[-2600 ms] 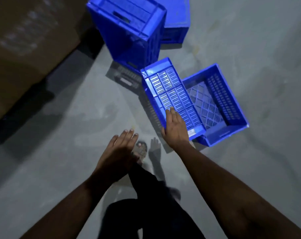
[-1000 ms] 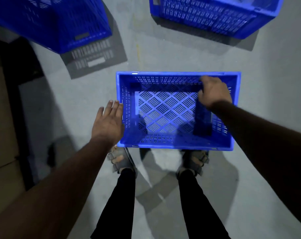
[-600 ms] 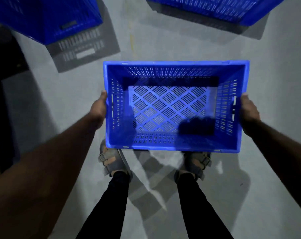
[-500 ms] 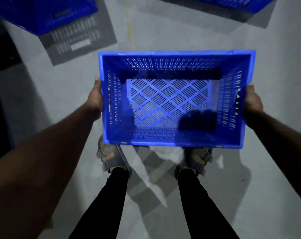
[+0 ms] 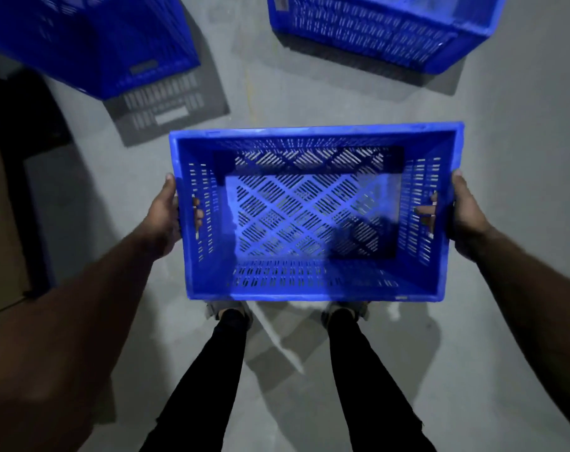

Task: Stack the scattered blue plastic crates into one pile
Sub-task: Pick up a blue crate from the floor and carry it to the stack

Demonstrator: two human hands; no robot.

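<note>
Item: crate, blue plastic, slotted walls, lattice base, mouth up. It is held off the floor at frame centre, above the feet, level or nearly so

At 10 o'clock: left crate, standing on the floor, cut off by the frame edge; whether it is one crate or a pile cannot be told. A slotted shadow is cast beside it

At 9 o'clock: left hand, wrapped over the crate's left short wall at the handle slot. Its fingertips are seen poking through the slot, curled and close together; the thumb is laid along the outer rim

At 1 o'clock: right crate, mouth up on the floor, well apart from the left crate

At 3 o'clock: right hand, gripping the right short wall in the same way. A fingertip is seen through the slot, curled inward; the other fingers are hidden behind the wall and their spread cannot be told

Step in hand, as judged: the crate is to be carried to one of the crates ahead and set on it. Advice: both handle grips to be kept, the crate to be kept level, long sides to be matched with the lower crate's, corners to be lined up over the rim before lowering, and fingers to be drawn from the slots only once the weight is seated
</note>
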